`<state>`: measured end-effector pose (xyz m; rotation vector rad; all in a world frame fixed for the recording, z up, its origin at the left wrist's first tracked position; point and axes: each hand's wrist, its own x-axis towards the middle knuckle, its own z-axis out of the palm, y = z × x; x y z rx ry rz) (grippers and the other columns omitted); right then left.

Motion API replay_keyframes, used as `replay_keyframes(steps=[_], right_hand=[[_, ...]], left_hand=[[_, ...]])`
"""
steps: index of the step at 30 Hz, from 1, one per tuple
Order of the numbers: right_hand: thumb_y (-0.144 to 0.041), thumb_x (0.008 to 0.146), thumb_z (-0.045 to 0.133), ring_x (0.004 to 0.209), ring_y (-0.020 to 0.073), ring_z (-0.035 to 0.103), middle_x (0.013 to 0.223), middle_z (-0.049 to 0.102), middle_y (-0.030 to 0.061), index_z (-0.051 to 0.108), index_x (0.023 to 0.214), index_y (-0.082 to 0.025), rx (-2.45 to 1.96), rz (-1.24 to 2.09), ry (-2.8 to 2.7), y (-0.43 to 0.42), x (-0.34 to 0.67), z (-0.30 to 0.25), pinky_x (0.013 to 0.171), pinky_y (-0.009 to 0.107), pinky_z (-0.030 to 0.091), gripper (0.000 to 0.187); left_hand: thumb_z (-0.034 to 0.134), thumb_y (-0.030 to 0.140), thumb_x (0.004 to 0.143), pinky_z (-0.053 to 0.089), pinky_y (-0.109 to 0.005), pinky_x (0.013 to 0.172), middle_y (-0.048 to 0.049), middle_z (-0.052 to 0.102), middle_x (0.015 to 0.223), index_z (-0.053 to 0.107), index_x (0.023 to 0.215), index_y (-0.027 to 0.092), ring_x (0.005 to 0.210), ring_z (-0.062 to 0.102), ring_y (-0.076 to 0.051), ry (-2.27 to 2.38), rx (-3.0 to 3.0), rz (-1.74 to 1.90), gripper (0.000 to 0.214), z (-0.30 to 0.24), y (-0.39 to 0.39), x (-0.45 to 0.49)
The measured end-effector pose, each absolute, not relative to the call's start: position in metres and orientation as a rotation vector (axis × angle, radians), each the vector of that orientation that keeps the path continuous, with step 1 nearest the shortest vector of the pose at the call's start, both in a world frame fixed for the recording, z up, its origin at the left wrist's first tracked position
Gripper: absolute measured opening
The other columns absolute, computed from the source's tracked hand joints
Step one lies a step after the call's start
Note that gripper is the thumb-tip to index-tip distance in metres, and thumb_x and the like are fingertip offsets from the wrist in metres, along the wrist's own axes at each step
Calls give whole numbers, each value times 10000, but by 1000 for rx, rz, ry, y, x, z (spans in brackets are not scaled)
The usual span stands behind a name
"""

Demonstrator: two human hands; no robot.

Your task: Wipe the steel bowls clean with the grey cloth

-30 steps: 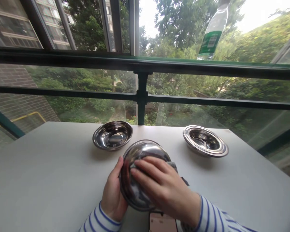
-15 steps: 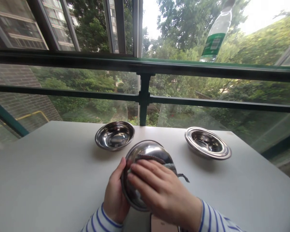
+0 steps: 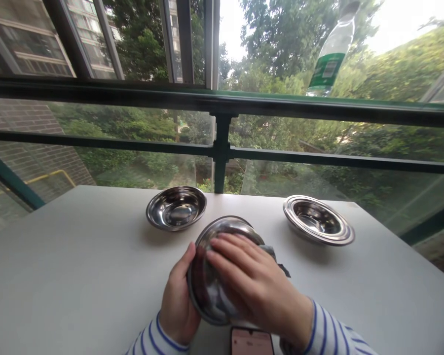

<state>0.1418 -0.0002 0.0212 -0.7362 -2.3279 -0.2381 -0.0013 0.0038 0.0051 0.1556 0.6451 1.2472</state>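
A shiny stainless steel bowl (image 3: 203, 291) is tilted above the table, close in front of me. My left hand (image 3: 180, 296) grips its left rim, thumb up along the edge and the other fingers mostly hidden behind it. Across the bowl's surface lies my right hand (image 3: 251, 281), fingers together and pressed down over a grey cloth (image 3: 269, 251). Most of that cloth is hidden under the hand; bits stick out beyond the knuckles on the right.
On the white table (image 3: 96, 276), another steel bowl (image 3: 176, 209) stands at the back left, and a wide-rimmed steel bowl (image 3: 318, 220) at the back right. A phone (image 3: 251, 342) lies near the front edge. A bottle (image 3: 327, 64) rests on the railing (image 3: 133, 93).
My right hand has slid slightly right and up over the bowl, taking the cloth along. More of the phone now shows. My left hand and the bowl have shifted very slightly right.
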Motion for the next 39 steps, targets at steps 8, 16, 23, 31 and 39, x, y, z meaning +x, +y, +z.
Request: replay_keyframes(steps=[8,16,23,31,39], right_hand=[[-139,886,420,1120,215,526,1138,638,82,603,1106,-82,-486,-321,-2411,-13,125,20,973,344,455,292],[-156,888,383,1182,226,476,1262,531,132,501,1230,-125,-947,-36,-2145,15,166,21,978,420,444,363],[-174,869,423,1207,259,444,1241,565,103,555,1176,-105,-720,-205,-2355,-4,138,17,1015,449,404,341],[-177,872,425,1174,210,471,1194,597,90,592,1113,-100,-596,-197,-2382,-5,135,23,1017,367,405,303],[-156,910,361,1091,181,547,1172,587,113,528,1172,-163,-1077,194,-1938,28,174,13,939,369,477,311]], left_hand=[[502,205,849,539,-271,766,-100,715,673,702,725,69,677,684,-165,679,113,1167,271,9,8,-8],[515,191,838,509,-355,854,-100,741,795,706,930,87,808,693,-228,619,192,1230,235,5,4,0],[519,187,835,556,-257,684,-89,728,707,706,837,80,655,691,-173,640,145,1243,216,8,7,-8],[520,199,836,555,-261,706,-82,721,684,706,785,86,643,687,-163,667,172,1208,224,10,5,-7],[510,181,836,512,-374,856,-110,742,835,693,994,95,840,690,-247,663,207,1239,257,7,5,-4]])
